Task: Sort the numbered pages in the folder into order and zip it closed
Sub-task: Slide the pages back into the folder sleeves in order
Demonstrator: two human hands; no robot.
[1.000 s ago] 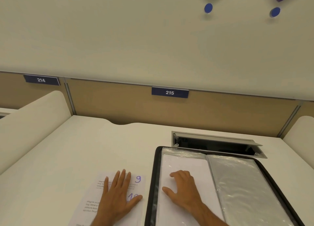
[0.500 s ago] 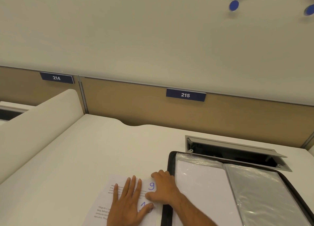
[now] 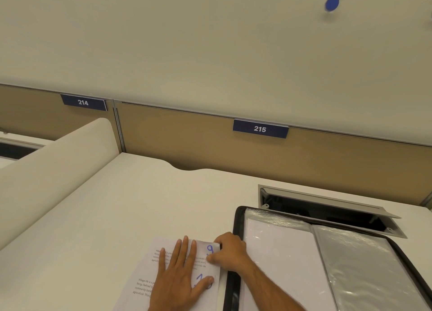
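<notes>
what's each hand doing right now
Left hand: open, fingers flat on the loose pages.
Right hand: pinching the corner of the page marked 9.

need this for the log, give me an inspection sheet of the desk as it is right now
surface: white desk, bare at the far left part.
job's things: black zip folder lies open at right, clear sleeves showing; loose pages lie left of it, the top page marked 9, its right corner lifted.
clutter: nothing seen.
grippers: left hand rests flat on the pages; right hand pinches the corner of the page marked 9.
cables: nothing seen; an open cable hatch sits behind the folder, its inside dark.
surroundings: tan partition with plates 214 and 215, white divider at left, pale wall with a blue dot.
</notes>
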